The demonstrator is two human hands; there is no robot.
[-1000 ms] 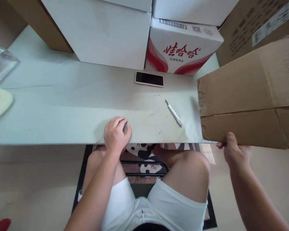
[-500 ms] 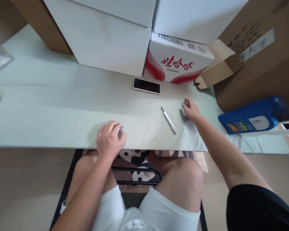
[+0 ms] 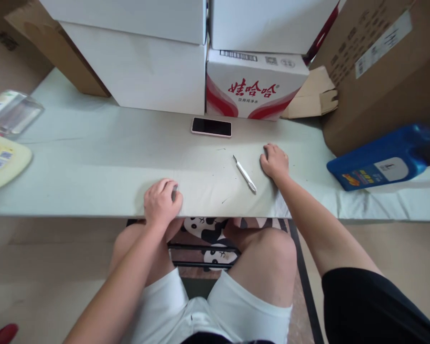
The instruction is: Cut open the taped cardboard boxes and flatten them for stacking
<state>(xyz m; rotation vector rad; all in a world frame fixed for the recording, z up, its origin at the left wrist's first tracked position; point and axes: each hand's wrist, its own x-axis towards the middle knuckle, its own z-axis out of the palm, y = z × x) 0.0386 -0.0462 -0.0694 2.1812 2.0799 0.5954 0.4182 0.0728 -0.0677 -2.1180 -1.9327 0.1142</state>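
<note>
My left hand (image 3: 162, 201) rests palm down near the front edge of the table (image 3: 103, 148). Its fingers bend loosely and the thumb stands apart, with a dark gap between. Farther right, my right hand (image 3: 275, 161) lies on the tabletop with relaxed fingers, also parted from the thumb. Nothing shows in either hand, though both palms are hidden. Just left of my right hand is a slim white-handled tool (image 3: 245, 177) with a thin dark pointed tip, like a craft knife. Behind it lies a phone (image 3: 211, 127), its screen dark.
White cartons (image 3: 139, 71) and a red-and-white water carton (image 3: 254, 91) line the back. On the right stand a brown cardboard box (image 3: 376, 81) and a blue bottle (image 3: 380, 160). A pale yellow bottle (image 3: 7, 162) and a clear plastic box (image 3: 17, 114) are at the left.
My right hand has come down flatter onto the table, its fingers less raised. My left hand stays nearly in place. The view has shifted, showing more of the left side.
</note>
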